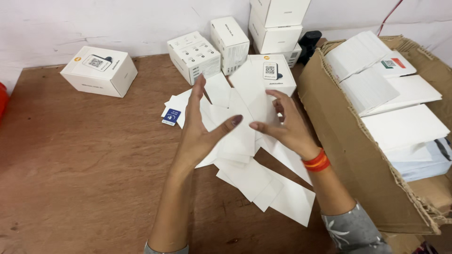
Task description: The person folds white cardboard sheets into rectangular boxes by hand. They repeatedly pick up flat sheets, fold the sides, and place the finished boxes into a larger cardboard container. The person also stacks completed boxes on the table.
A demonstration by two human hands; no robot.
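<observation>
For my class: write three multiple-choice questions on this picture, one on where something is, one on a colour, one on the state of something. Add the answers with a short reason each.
1. Where does the small blue card lie?
A. in the cardboard box
B. on the table, left of the white sheets
C. on a white carton

2. What colour are the bangles on the right wrist?
A. orange-red
B. green
C. black

3. How is the left hand held?
A. clenched in a fist
B. flat on the table
C. open, fingers spread, above the white sheets

Answers: B, it lies at the sheets' left edge on the table; A, orange-red bands show there; C, its fingers are spread apart.
</observation>
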